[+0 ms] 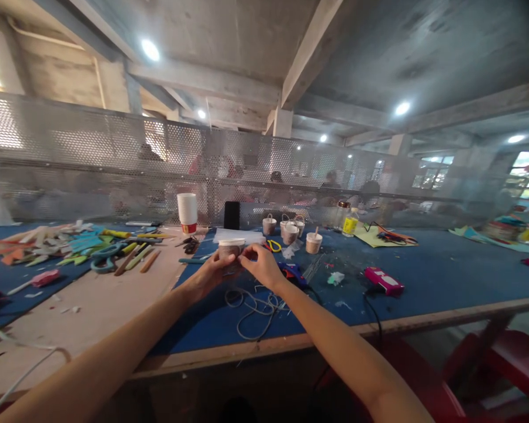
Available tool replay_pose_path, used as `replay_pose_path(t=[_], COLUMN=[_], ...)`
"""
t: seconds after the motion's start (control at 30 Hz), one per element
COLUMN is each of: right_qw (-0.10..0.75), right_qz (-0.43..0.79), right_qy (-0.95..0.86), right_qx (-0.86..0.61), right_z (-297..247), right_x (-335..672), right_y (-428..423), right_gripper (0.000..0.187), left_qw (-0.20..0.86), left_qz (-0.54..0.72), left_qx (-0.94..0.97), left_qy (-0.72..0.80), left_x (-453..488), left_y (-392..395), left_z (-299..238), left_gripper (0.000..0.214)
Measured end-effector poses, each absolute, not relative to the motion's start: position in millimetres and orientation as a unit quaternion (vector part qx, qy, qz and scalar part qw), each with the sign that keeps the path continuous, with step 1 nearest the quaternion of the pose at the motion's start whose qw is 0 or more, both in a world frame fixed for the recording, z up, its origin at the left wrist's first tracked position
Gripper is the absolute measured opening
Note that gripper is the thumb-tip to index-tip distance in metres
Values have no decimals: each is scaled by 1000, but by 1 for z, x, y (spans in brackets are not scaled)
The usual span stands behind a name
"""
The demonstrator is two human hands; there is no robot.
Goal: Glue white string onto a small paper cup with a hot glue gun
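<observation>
My left hand (218, 270) is closed round a small paper cup (227, 249) with a white rim and a brownish covering, held above the blue mat. At the cup's right side, the fingers of my right hand (260, 264) are pinched together. What lies between those fingertips is too small to make out. Below my hands a loose grey cord (258, 320) is coiled on the mat. Just right of my right hand lies a blue glue gun (293, 273), partly hidden by the wrist. Yellow-handled scissors (273, 245) rest behind that hand.
Several brownish cups (290, 234) with handles stand farther back, one cup (314, 242) with a stick in it. A stack of white cups (187, 208) and a dark phone (231, 215) stand by the mesh partition (242, 158). Teal scissors (106, 257) lie left; a pink device (384, 281) right.
</observation>
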State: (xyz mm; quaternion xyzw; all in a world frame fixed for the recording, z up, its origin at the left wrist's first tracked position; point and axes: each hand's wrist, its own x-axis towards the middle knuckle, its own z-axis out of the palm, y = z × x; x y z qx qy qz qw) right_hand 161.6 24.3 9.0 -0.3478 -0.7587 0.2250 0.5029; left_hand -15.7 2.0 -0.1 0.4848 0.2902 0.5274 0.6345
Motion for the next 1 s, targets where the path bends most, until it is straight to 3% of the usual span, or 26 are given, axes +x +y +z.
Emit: replay_pose_path(t=[0.23, 0.57, 1.0], right_qw=[526, 559, 574], right_qz=[296, 304, 321], right_qy=[-710, -696, -682], right_qx=[-361, -333, -320], right_z=[9, 13, 15], right_x=[170, 176, 177], right_y=[30, 29, 29], right_gripper=[6, 18, 16], left_qw=[649, 654, 655], left_qz=[505, 482, 480], left_qx=[489, 514, 515], left_qy=[291, 276, 274], left_x=[-11, -15, -14], left_y=[-5, -3, -4], left_z=[6, 2, 2], left_gripper=[38, 46, 44])
